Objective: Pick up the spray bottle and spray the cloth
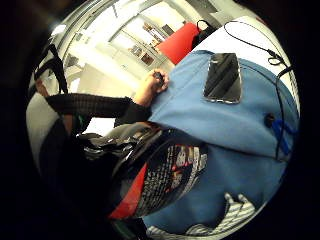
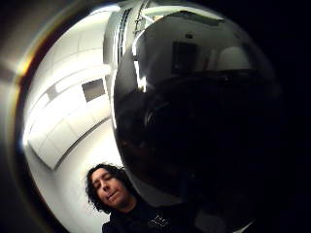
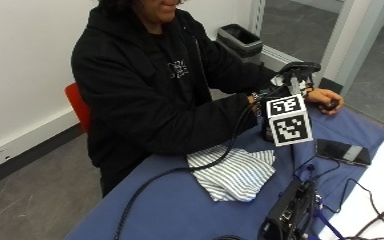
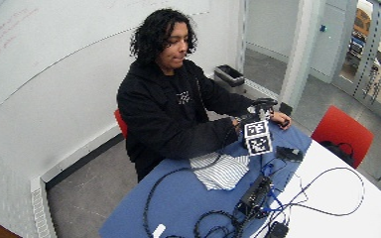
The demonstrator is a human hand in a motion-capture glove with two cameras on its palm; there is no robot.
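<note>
Sat at a blue-covered table (image 3: 172, 210). Gripped the spray bottle (image 3: 299, 68) upright in the gloved right hand (image 3: 266, 96), with the fingers curled round the dark body as far as could be seen. Kept the black trigger head uppermost, above the hand. Could not tell whether the bottle's base touched the table or stood clear of it, as it was hidden. Showed the bottle's red and printed label (image 1: 167, 175) close against the palm in the little finger side view. Filled most of the thumb side view with the same dark rounded body (image 2: 194, 121). Left the striped cloth (image 3: 235, 172) lying crumpled and flat on the table, just beside the bottle and nearer the table's edge. Rested the bare left hand (image 3: 324, 98) on the table beyond the bottle, closed on a small dark object. Lay near that hand: a phone (image 3: 342, 151), flat on the blue cover.
</note>
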